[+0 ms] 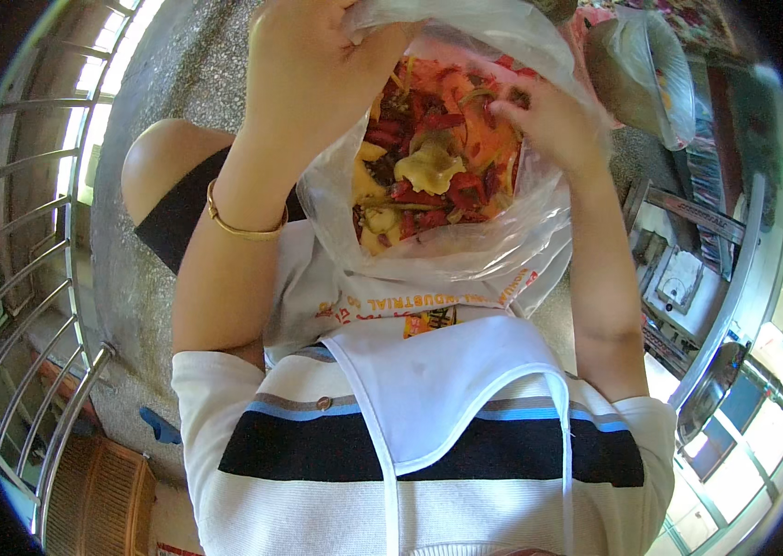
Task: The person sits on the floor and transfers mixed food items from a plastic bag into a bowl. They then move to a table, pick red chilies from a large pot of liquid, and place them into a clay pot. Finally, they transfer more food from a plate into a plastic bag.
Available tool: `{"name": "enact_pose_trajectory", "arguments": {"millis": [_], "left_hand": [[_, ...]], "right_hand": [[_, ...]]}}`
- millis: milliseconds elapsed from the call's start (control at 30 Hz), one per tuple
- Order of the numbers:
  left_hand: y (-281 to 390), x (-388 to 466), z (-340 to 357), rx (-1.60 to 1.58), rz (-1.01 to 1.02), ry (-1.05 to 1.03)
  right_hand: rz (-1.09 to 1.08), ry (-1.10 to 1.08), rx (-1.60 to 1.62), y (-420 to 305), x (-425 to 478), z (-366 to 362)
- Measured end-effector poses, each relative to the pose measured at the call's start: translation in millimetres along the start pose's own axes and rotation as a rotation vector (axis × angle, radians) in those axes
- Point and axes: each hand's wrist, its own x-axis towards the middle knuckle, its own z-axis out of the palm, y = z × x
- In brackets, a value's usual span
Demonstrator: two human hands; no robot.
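A clear plastic bag [447, 267] lies wide at its mouth in front of my apron, filled with chopped red peppers and yellowish pickled vegetables [433, 167]. My left hand [322, 62], on the arm with a gold bangle [245, 226], is at the bag's upper left rim; its fingers are partly hidden by the plastic. My right hand [551, 118] reaches inside the bag at the right, its fingertips beside the red peppers. Whether it pinches a piece cannot be told.
Another clear plastic bag or lined container [641, 76] stands at the upper right, near pink plastic. A metal railing [72, 208] curves along the left side. A woven wicker piece of furniture [99, 500] is at lower left, and a blue slipper [160, 425] lies on the floor.
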Motion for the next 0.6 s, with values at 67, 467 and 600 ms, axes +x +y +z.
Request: {"name": "enact_pose_trajectory", "arguments": {"millis": [67, 467, 600], "left_hand": [[2, 0, 1, 0.005, -0.060, -0.021], [10, -5, 3, -0.020, -0.043, -0.104], [10, -5, 4, -0.015, -0.026, -0.104]], "right_hand": [[-0.016, -0.020, -0.089, -5, -1, 14], [0.032, -0.049, 0.203, 18, -39, -10], [-0.104, -0.183, -0.173, 23, -45, -8]]}}
